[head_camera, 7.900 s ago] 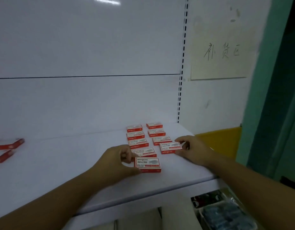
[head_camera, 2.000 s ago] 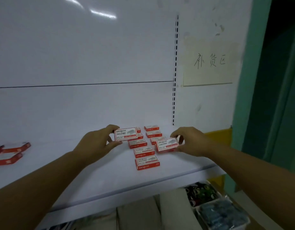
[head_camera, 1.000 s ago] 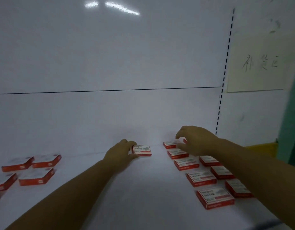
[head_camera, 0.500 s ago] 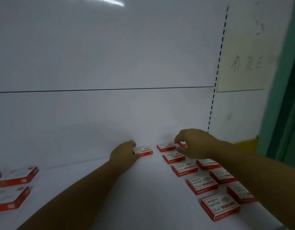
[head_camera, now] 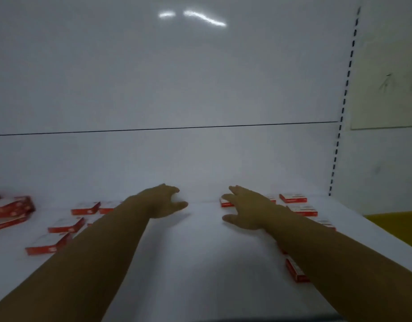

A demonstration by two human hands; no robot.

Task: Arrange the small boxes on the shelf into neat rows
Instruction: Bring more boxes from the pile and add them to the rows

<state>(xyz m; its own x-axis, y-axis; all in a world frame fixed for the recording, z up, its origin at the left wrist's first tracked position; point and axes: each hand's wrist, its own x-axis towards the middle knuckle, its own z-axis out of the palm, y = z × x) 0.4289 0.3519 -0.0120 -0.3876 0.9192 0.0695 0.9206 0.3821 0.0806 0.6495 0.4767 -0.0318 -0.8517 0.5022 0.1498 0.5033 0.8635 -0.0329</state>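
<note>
Both my hands are out over the white shelf, reaching toward the back panel, and neither one has anything in it. My left hand is close to the back panel, fingers loose and spread a bit, thumb sticking out. I can't tell if it's on the shelf or just above it. My right hand is about as near the back panel, fingers straight and apart, and one red box pokes out at my fingertips, right by the panel. Honestly can't tell whether I'm touching it. The lined-up boxes run from the back panel out toward me, at the panel's right end by the slotted strip, and my right forearm covers a good few of them. The loose boxes lie at odd angles toward the panel's left end, some near it, some further out. There's a messy pile at the far left too. It's all too blurry to read the labels.
</note>
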